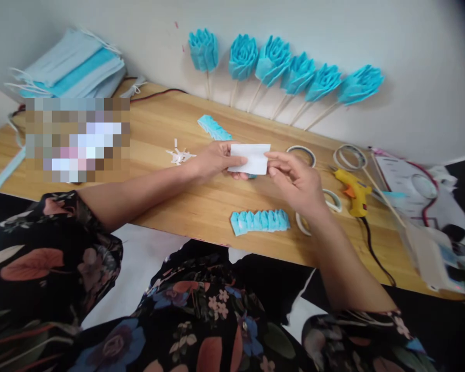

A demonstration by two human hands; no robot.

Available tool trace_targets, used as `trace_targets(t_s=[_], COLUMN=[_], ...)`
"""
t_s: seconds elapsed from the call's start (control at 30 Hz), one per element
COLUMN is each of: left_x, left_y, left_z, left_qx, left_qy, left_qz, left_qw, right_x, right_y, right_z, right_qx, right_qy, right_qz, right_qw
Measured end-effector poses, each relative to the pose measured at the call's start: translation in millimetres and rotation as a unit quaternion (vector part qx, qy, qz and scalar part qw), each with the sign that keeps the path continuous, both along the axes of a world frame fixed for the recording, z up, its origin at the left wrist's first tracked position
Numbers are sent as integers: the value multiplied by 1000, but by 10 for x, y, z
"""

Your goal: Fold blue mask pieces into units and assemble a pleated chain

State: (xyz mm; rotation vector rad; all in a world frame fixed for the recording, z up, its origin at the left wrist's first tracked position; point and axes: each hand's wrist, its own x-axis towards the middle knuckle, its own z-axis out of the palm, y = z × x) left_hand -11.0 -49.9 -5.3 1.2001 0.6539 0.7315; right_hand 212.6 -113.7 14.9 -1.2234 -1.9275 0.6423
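Both my hands hold a white rectangular piece of mask fabric (251, 158) above the wooden table (170, 134). My left hand (213, 160) pinches its left edge and my right hand (294, 178) pinches its right edge. A pleated blue strip (260, 221) lies on the table just below my right wrist. Another pleated blue strip (214, 127) lies beyond my left hand. Small white scraps (179, 155) sit left of my left hand.
Several blue fabric roses on sticks (279, 64) lean against the wall. A stack of face masks (72, 67) is at the far left. A yellow glue gun (352, 191), tape rolls (349, 156) and clutter lie to the right.
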Motion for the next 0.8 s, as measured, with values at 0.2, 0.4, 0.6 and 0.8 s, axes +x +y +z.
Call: trace_targets(t_s=[0.2, 0.4, 0.6, 0.8], left_x=[10, -11, -19, -27], left_y=[-13, -19, -48, -54], left_z=[26, 45, 46, 18], left_qx=[-12, -16, 29, 52], left_qy=[-15, 10, 58, 70], left_qz=[13, 32, 30, 39], left_qw=[1000, 999, 997, 995], right_x=[-31, -88, -74, -85], right_y=[141, 195, 118, 104], right_z=[-1, -83, -157, -134], right_qx=[9, 9, 2, -12], right_qy=[-7, -2, 27, -7], right_qz=[19, -3, -5, -10], right_qw=[1000, 1000, 1000, 1000])
